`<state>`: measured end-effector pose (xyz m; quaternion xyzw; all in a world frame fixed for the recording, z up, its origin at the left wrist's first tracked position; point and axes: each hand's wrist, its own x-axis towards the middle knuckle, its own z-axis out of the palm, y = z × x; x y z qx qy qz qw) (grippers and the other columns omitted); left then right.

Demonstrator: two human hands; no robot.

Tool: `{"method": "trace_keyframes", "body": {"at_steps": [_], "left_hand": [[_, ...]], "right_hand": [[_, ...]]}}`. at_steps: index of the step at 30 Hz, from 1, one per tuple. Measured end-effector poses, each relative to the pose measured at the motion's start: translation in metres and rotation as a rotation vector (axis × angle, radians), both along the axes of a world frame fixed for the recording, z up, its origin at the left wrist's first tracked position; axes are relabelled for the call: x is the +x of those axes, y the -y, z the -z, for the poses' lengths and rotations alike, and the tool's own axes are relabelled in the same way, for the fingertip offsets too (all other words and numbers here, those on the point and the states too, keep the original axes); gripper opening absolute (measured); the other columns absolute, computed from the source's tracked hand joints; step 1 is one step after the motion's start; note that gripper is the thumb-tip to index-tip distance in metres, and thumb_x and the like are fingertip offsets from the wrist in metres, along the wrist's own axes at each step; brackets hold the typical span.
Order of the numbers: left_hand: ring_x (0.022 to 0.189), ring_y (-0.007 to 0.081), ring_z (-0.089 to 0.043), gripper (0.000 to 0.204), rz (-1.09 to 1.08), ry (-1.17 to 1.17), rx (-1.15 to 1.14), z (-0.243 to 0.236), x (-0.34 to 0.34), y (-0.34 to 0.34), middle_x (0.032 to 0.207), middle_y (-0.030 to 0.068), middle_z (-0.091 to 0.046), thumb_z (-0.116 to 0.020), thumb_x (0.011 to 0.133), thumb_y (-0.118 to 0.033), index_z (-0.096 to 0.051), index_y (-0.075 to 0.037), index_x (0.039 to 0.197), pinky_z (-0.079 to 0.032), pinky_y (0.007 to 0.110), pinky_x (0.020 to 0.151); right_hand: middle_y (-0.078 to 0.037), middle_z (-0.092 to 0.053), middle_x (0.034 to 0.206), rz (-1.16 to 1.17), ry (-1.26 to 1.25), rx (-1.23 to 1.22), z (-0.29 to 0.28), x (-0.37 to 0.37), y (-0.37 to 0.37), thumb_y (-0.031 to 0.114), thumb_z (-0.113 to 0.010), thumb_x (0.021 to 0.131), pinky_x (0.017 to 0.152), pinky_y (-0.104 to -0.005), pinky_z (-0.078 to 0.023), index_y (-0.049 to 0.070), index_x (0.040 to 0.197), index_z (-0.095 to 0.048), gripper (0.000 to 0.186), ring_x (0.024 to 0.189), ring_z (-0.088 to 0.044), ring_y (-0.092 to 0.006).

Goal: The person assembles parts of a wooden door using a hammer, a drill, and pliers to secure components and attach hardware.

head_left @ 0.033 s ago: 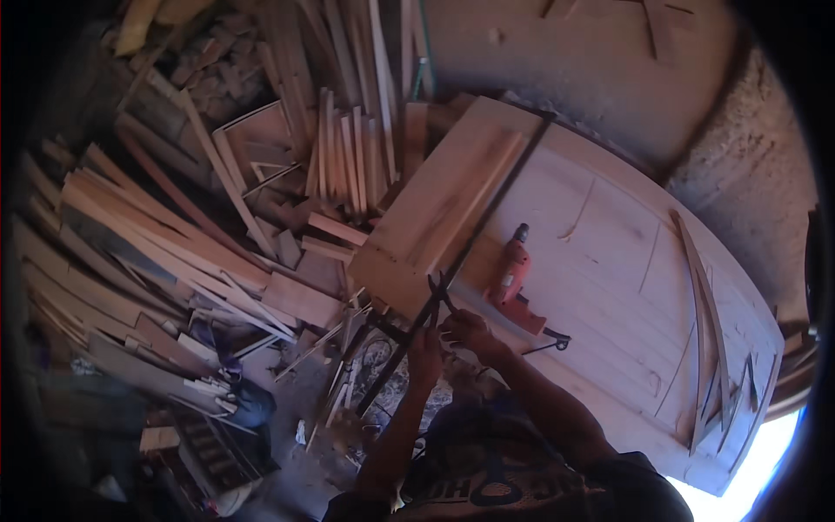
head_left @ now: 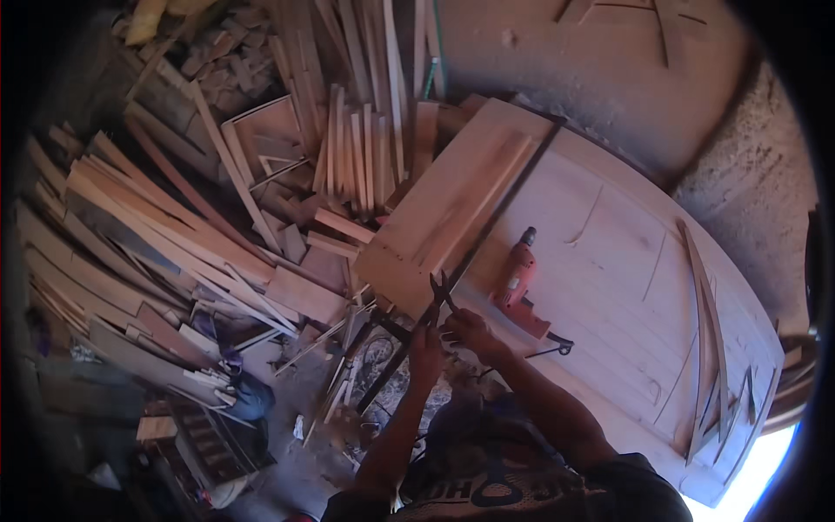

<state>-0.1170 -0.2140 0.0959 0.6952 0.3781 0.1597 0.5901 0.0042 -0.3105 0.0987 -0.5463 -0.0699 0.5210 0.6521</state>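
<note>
My left hand is closed around one handle of dark pliers, whose jaws point away from me and stand apart. Curled fingers of my right hand grip at the other handle, close beside the left. Under the pliers runs a long dark metal bar, like a bar clamp, lying across the wooden panel near its left end. A thick wooden board rests along the bar's left side. On the pale panel, right of my hands, lies a red power drill with its chuck pointing away.
Thin wood strips lie on the panel's right part. To the left are stacked long planks, upright sticks and a heap of offcuts. A dark slatted crate sits at the lower left.
The whole view has shifted slightly, so the planks and panel appear a little lower and further right. Both hands keep their hold on the pliers.
</note>
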Motion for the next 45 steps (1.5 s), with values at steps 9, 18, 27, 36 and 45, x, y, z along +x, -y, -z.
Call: {"method": "trace_keyframes", "body": {"at_steps": [9, 18, 27, 36, 45], "left_hand": [[0.092, 0.0467, -0.064, 0.036, -0.135, -0.150, 0.163, 0.014, 0.010, -0.059, 0.094, 0.0270, -0.066, -0.043, 0.102, -0.031, -0.061, 0.000, 0.104, -0.048, 0.052, 0.076], [0.090, 0.0499, -0.064, 0.037, -0.090, -0.259, 0.211, 0.025, 0.028, -0.091, 0.094, 0.0289, -0.067, -0.042, 0.101, -0.033, -0.061, -0.002, 0.108, -0.047, 0.058, 0.078], [0.086, 0.0459, -0.067, 0.040, 0.084, -0.318, 0.070, 0.047, 0.053, -0.102, 0.089, 0.0294, -0.068, -0.044, 0.098, -0.033, -0.064, 0.002, 0.097, -0.051, 0.055, 0.081], [0.054, 0.0187, -0.066, 0.031, -0.158, -0.042, -0.575, 0.046, 0.072, -0.104, 0.064, 0.0098, -0.062, -0.062, 0.093, -0.026, -0.067, 0.005, 0.087, -0.049, 0.033, 0.048], [0.067, 0.0270, -0.066, 0.043, -0.024, -0.226, -0.216, 0.033, 0.078, -0.113, 0.072, 0.0153, -0.066, -0.061, 0.090, -0.041, -0.072, 0.000, 0.082, -0.049, 0.040, 0.064]], "right_hand": [[-0.008, -0.061, 0.102, -0.014, -0.019, -0.045, 0.005, 0.000, -0.085, 0.026, -0.059, 0.100, 0.078, -0.0348, -0.057, 0.002, 0.112, -0.054, 0.027, 0.087, -0.064, -0.0176], [-0.008, -0.062, 0.098, -0.028, -0.016, -0.142, 0.036, 0.020, -0.120, 0.025, -0.058, 0.100, 0.075, -0.0334, -0.058, 0.001, 0.111, -0.056, 0.026, 0.085, -0.064, -0.0165], [-0.017, -0.069, 0.088, -0.412, 0.642, -0.594, -0.006, 0.069, -0.132, 0.031, -0.063, 0.094, 0.075, -0.0372, -0.056, -0.002, 0.112, -0.060, 0.038, 0.088, -0.070, -0.0294], [-0.025, -0.042, 0.143, -0.560, 1.268, -0.664, -0.035, 0.054, -0.110, 0.038, -0.068, 0.085, 0.097, -0.0554, -0.045, 0.006, 0.148, -0.029, 0.081, 0.124, -0.050, -0.0471], [-0.022, -0.040, 0.143, -0.670, 1.260, -0.756, -0.045, 0.057, -0.131, 0.030, -0.072, 0.081, 0.101, -0.0616, -0.038, 0.006, 0.151, -0.018, 0.092, 0.129, -0.044, -0.0451]]}}
